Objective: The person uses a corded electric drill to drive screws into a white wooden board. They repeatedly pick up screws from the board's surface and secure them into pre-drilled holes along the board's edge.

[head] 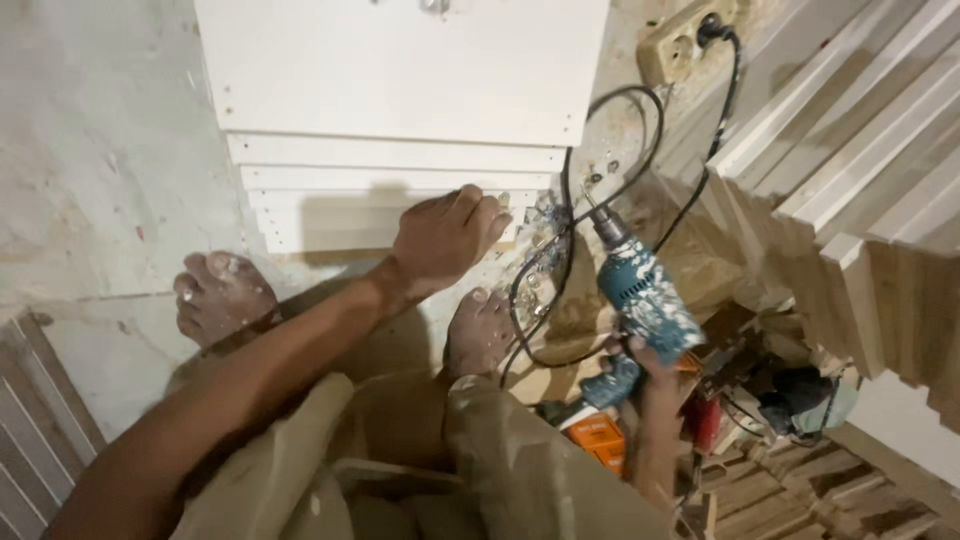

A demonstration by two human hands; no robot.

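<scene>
Left arm reaching from the near left corner diagonally toward the far centre, forearm bare, wrist bent slightly down. Left hand (445, 238) palm-down, fingers curled loosely, fingertips (487, 205) pressed at the far end of the reach. Right forearm rising almost straight from the near edge on the right, wrist upright. Right hand (650, 365) closed in a tight fist-like grip, thumb side up, knuckles partly hidden. Both arms well apart, left stretched long, right tucked short and close to the body.
</scene>
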